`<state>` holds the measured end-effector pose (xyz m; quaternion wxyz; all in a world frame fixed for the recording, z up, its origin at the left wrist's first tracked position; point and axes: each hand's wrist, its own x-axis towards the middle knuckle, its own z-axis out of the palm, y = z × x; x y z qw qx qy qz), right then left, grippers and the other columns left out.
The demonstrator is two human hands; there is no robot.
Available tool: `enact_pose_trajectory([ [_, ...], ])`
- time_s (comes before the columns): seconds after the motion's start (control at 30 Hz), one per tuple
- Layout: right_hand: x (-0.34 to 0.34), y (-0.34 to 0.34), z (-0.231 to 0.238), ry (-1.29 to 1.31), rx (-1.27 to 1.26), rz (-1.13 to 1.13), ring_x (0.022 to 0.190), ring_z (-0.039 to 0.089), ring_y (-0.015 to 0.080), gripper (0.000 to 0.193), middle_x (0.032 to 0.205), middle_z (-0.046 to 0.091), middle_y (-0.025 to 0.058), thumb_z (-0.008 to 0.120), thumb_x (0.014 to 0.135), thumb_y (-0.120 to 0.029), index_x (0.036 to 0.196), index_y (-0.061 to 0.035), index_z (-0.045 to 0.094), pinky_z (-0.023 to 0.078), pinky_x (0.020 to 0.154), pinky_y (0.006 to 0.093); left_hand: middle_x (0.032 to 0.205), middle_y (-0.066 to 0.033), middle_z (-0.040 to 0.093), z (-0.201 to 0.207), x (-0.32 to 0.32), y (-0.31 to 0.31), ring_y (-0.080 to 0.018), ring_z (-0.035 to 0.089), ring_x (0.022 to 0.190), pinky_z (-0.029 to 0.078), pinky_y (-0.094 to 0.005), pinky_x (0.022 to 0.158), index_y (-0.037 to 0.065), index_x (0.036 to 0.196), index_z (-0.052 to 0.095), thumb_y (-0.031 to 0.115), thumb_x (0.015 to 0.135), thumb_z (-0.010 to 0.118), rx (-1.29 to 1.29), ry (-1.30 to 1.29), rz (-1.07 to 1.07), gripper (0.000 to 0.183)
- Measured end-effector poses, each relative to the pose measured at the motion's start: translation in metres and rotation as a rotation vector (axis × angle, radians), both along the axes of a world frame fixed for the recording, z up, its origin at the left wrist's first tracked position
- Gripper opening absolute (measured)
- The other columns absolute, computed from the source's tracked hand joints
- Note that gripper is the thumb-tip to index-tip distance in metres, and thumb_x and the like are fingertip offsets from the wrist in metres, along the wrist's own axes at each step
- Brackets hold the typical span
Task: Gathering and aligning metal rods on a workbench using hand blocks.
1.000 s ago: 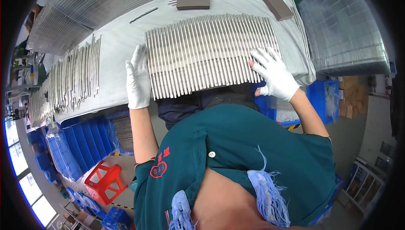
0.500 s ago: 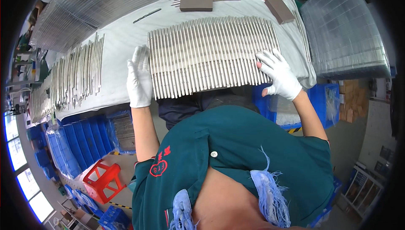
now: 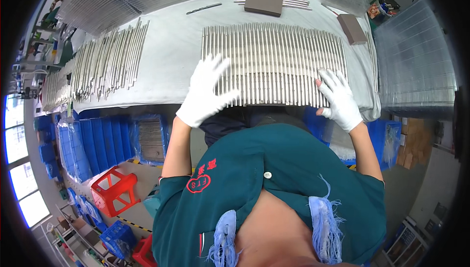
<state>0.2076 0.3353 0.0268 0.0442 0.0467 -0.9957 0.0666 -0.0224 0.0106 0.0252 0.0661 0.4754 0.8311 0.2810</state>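
A wide row of thin metal rods (image 3: 274, 61) lies side by side on the white-covered table, their near ends at the table's front edge. My left hand (image 3: 208, 91), in a white glove, is over the row's left end with its fingers spread and nothing held. At the right end my right hand (image 3: 338, 98) rests on the rods, fingers apart; its white glove leaves the thumb and a fingertip bare. Whether the left palm touches the rods cannot be told.
More loose metal rods (image 3: 110, 61) lie at the left. A drill bit (image 3: 203, 8), a brown block (image 3: 263, 2) and another brown block (image 3: 351, 29) lie behind the row. Clear plastic trays (image 3: 416, 59) stand at the right. Blue crates (image 3: 98, 139) and a red stool (image 3: 115, 192) are below.
My left hand has moved from upright beside the row's left edge to spread over its left end. The right hand stays at the right end. The whole view has shifted.
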Motion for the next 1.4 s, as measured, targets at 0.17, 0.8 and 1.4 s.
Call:
enact_pose_trajectory([
  [0.17,-0.02,-0.035,0.014,-0.051,-0.016,0.025,0.138,0.036,0.0385,0.102,0.147,0.04,0.0208,0.053,0.066,-0.077,0.138,-0.0042,0.048,0.022,0.116,0.0518,0.142,-0.0238,0.044,-0.001,0.029,0.009,-0.0435,0.037,0.134,0.024,-0.0539,0.114,0.007,0.142,0.045,0.063,0.069,0.07,-0.136,0.254,-0.081,0.095],
  [0.8,-0.191,-0.069,0.001,0.107,-0.117,0.359,0.145,0.026,0.0348,0.066,0.155,0.032,0.0181,0.04,0.098,-0.046,0.149,-0.0041,0.033,0.015,0.121,0.0461,0.14,-0.0185,0.046,-0.003,0.032,0.015,-0.0408,0.038,0.133,0.027,-0.0525,0.113,0.013,0.14,0.047,0.056,0.074,0.07,-0.098,0.26,-0.138,0.082],
  [1.4,-0.23,-0.178,-0.02,0.039,-0.24,0.739,0.143,0.032,0.0311,0.061,0.15,0.041,0.0143,0.043,0.095,-0.048,0.142,-0.0081,0.046,0.016,0.121,0.0468,0.131,-0.0172,0.052,-0.001,0.022,-0.048,-0.0422,0.038,0.129,0.024,-0.0529,0.114,0.017,0.127,0.063,0.056,0.08,0.064,-0.098,0.26,-0.11,0.062],
])
